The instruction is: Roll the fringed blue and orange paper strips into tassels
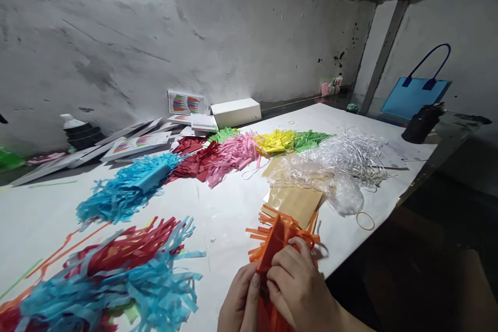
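A bare strip of the white paper-covered table (220, 218) runs between the fringed blue and red tissue bundles (155, 275) and the flat brown paper envelopes (298, 203); a hand could pass there. Beyond it, the row of pink, yellow and green tissue tassels (235, 153) and the crumpled clear plastic bag (330, 181) stand in the way

Left hand (241, 298): bare, slim-fingered, softly creased at the joints
Left thumb (252, 303): long and straight, tipped with a short, rounded nail
Right hand (298, 282): bare, slender fingers, gently rounded knuckles, smooth across the back
Right forearm (348, 317): bare and slim, cut off by the lower edge
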{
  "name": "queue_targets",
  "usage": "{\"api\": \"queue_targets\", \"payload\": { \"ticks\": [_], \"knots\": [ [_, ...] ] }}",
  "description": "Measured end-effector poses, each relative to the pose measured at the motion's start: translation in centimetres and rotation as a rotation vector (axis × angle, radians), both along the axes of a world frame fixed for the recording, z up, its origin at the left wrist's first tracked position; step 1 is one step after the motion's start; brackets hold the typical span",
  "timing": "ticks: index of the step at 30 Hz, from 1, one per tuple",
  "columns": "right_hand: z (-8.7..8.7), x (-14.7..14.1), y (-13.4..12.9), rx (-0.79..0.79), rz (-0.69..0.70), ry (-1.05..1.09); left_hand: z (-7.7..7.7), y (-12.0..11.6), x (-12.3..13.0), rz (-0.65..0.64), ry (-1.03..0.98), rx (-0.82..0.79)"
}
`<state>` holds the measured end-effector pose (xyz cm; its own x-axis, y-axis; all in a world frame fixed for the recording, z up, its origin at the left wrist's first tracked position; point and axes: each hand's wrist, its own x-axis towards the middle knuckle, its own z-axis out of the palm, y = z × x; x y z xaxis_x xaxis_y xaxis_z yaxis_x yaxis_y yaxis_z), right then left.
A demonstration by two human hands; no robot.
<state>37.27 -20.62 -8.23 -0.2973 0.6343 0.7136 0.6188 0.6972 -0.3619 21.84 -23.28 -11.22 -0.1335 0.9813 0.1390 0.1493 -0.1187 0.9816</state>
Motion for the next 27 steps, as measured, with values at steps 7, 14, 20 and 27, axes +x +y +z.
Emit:
{"api": "queue_targets", "payload": {
  "ticks": [7, 14, 20, 27],
  "knots": [
    [0.9, 1.1, 0.3, -0.395, 0.117, 0.187, 0.1, 0.3, 0.0, -0.057, -0.02, 0.011],
    [1.5, 1.7, 0.7, -0.55, 0.176, 0.269, 0.3, 0.3, 1.2, -0.018, -0.027, -0.019],
    [1.7, 2.2, 0.8, -0.528, 0.194, 0.27, 1.1, 0.3, 1.0, 0.008, 0.051, 0.003],
    [1.9, 3.2, 1.3, -0.479, 0.217, 0.251, 1.1, 0.3, 1.9, 0.094, 0.047, 0.015]
  ]
}}
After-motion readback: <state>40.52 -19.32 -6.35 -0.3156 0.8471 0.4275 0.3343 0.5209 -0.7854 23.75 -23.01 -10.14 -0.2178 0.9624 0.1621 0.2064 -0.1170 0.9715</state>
